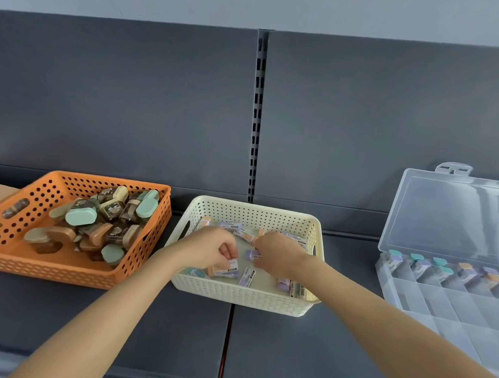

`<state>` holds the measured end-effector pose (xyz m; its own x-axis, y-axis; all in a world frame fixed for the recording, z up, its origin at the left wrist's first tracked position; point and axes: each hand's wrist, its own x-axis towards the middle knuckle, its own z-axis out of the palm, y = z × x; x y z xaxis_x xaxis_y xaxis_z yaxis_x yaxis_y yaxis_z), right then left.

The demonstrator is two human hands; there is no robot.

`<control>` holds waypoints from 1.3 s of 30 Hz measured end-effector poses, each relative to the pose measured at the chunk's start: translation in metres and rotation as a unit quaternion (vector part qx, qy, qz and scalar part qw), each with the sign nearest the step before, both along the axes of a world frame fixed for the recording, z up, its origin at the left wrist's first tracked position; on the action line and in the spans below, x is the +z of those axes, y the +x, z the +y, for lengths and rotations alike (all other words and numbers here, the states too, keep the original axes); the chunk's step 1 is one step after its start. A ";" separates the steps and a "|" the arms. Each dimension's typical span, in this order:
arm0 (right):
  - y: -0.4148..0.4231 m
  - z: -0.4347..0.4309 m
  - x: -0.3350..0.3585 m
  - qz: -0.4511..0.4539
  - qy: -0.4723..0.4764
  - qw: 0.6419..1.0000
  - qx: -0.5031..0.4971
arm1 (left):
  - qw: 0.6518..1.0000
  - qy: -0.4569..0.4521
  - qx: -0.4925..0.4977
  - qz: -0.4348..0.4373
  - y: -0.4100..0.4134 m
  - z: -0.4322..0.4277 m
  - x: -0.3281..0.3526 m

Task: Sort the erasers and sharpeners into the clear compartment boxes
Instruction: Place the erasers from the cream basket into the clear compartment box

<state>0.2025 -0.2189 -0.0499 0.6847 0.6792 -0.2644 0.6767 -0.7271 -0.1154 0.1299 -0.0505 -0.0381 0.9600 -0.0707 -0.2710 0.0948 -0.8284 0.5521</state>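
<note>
Single head-worn wide-angle view, facing forward and down, close over the shelf (293, 346), cream basket (247, 302) central, orange basket (42, 269) at 9 o'clock, clear compartment box (436, 308) at 3 o'clock.

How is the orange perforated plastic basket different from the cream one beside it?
The orange perforated plastic basket holds a heap of chunky capped sharpeners; the cream perforated plastic basket holds small wrapped erasers scattered thinly. The left hand and right hand are in the cream basket, none in the orange. Both are rectangular with handle cut-outs.
</note>
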 end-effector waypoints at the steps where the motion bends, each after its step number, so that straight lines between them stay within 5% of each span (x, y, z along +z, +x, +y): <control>1: -0.001 0.001 0.001 -0.001 -0.005 1.000 0.004 | 1.000 0.008 -0.008 0.015 0.000 -0.001 0.000; 16: -0.010 -0.007 0.004 0.017 0.001 1.000 0.026 | 0.990 0.112 -0.064 0.062 -0.008 -0.001 0.001; 23: -0.009 -0.019 0.023 0.055 0.132 0.990 -0.015 | 0.998 0.066 -0.013 -0.002 -0.010 -0.003 0.005; 34: 0.002 -0.072 0.053 0.095 0.389 0.903 -0.153 | 0.990 0.017 -0.005 -0.142 0.000 -0.057 0.037; 39: 0.003 -0.121 0.064 0.110 0.473 0.845 -0.224 | 0.971 -0.100 0.053 -0.211 0.003 -0.098 0.051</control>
